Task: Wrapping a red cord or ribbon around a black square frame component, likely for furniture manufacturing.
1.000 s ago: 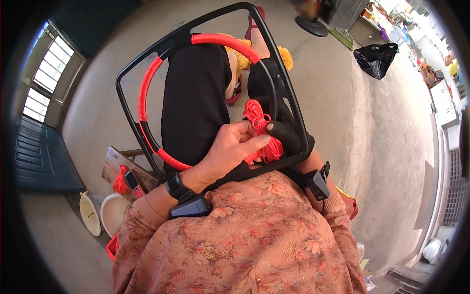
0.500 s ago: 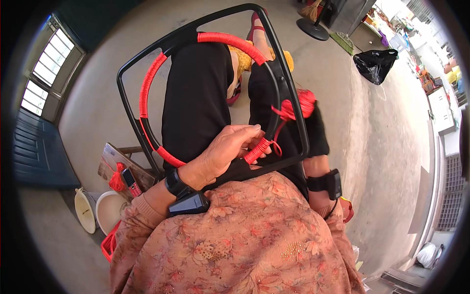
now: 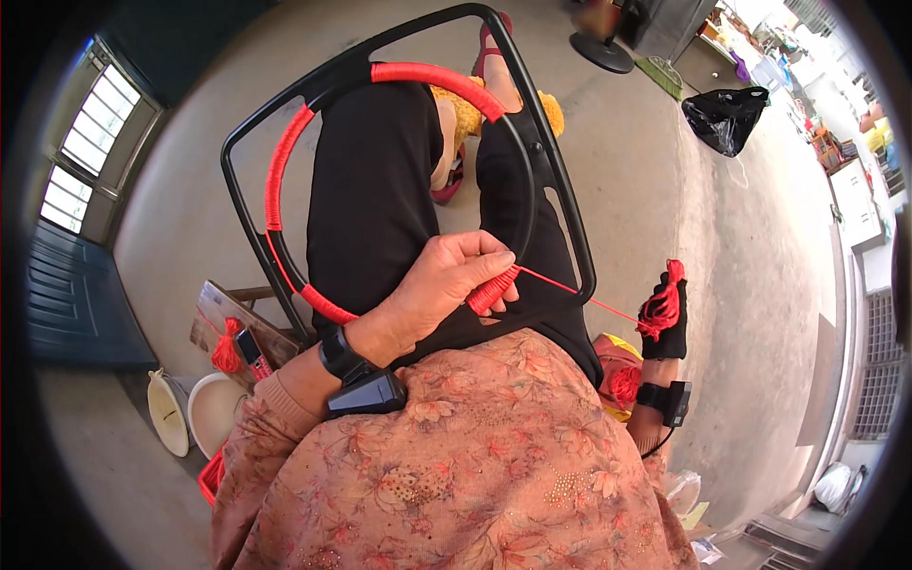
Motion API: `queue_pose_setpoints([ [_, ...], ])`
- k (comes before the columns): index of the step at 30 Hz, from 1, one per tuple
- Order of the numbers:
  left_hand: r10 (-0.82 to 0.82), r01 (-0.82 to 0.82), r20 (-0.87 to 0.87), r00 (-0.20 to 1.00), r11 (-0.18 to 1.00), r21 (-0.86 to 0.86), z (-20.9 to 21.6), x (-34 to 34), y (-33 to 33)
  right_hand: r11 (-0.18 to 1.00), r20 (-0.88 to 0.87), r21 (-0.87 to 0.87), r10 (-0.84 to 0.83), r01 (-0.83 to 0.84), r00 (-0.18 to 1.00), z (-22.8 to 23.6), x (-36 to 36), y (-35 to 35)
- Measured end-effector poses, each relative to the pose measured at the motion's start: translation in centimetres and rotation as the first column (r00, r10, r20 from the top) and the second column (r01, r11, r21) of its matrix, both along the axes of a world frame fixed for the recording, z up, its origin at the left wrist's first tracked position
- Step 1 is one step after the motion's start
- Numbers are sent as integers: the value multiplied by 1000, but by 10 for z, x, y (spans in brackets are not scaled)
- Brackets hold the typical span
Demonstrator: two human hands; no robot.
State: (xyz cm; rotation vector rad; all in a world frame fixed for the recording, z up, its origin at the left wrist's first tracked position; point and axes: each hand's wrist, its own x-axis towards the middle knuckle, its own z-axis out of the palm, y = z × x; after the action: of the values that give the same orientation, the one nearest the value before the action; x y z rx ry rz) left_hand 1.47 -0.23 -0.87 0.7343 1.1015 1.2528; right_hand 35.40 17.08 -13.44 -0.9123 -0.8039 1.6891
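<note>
"Grey floor [image 3: 741,285] spreads ahead of the fingers of our left hand [image 3: 427,290] and our right hand [image 3: 673,337]. What is the largest thing we have near them?"

"The black frame [image 3: 546,157]. It lies across our black trousers [image 3: 370,190], mostly ahead of the left fingers, and its right side bar stands between our two hands."

"And the ring [image 3: 527,199] inside it?"

"It curves forward from the left fingers and round to their left. We see red wrapping [image 3: 437,74] on it in separate stretches, with bare black between."

"Do we have bags about?"

"Two. A black plastic bag [image 3: 727,119] sits on the floor well ahead of the right fingers, and a red-and-yellow bag [image 3: 616,351] with red cord in it is near them, to their left and closer to us."

"What do our right fingers hold?"

"A bundle of red cord [image 3: 662,309], out to the right of the frame. The dark glove hides how each finger bends, so we cannot tell that."

"And the left ones?"

"Narrow: they close around a wrapped stretch of the ring, with thumb and forefinger pinching at its far end."

"Smallest of all?"

"One thin red strand [image 3: 551,279], running straight from the left fingertips across the side bar to the bundle."
</note>
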Motion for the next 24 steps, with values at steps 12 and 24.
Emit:
queue_pose_setpoints([
  [12,66,-65,-83,994,998,13,0,3,-3,466,591,101,683,-879,430,84,-127,-25],
  [24,93,-89,-56,994,993,72,-13,1,-3,653,45,265,727,-710,685,103,-196,-52],
])
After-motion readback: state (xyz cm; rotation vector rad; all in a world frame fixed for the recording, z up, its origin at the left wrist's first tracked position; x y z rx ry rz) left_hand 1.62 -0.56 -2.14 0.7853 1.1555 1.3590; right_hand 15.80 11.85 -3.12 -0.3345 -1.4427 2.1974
